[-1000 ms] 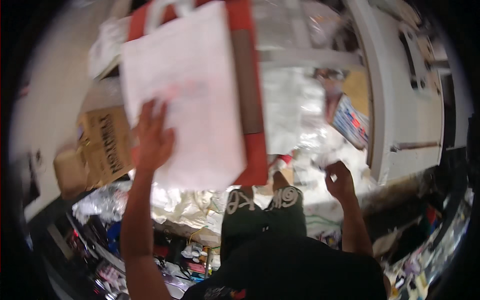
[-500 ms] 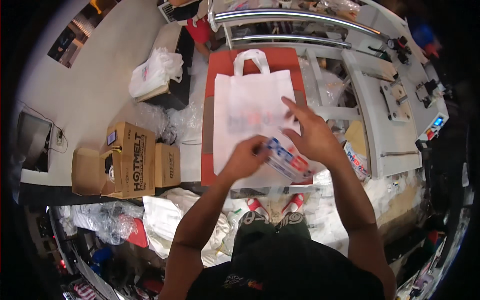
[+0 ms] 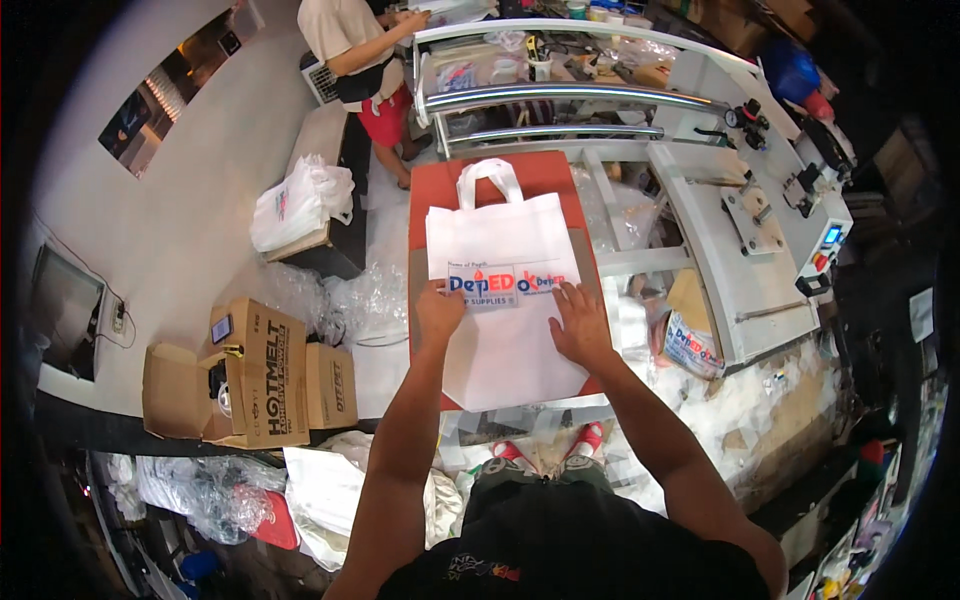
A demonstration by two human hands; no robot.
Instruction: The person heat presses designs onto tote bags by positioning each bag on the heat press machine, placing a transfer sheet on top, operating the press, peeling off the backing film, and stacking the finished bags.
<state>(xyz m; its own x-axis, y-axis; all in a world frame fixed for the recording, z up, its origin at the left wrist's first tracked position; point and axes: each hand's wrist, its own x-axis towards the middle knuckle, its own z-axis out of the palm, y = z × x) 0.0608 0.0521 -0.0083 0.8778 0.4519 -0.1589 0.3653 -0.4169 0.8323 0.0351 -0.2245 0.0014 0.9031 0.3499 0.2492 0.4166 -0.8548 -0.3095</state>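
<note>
A white cloth tote bag [image 3: 505, 235] lies flat on a red and grey padded board, its loop handles pointing away from me. Across the bag's middle lies a clear transfer film [image 3: 500, 287] with blue, red and dark printing. My left hand [image 3: 440, 310] is at the film's left end, fingers closed on its edge. At the other end, my right hand [image 3: 580, 325] rests with fingers spread over the film and bag, thumb apart. The red board [image 3: 435, 185] shows around the bag.
Right of the board stands a white press machine [image 3: 700, 240] with a gauge and metal bars. A box with printed films [image 3: 690, 345] sits beside it. To the left are cardboard boxes [image 3: 275, 365] and a stack of white bags [image 3: 300, 205]. Another person [image 3: 350, 50] stands at the far left.
The film, held tilted above the bag before, now lies straight across it. My right hand has come down onto it. The view has shifted, showing more of the other person.
</note>
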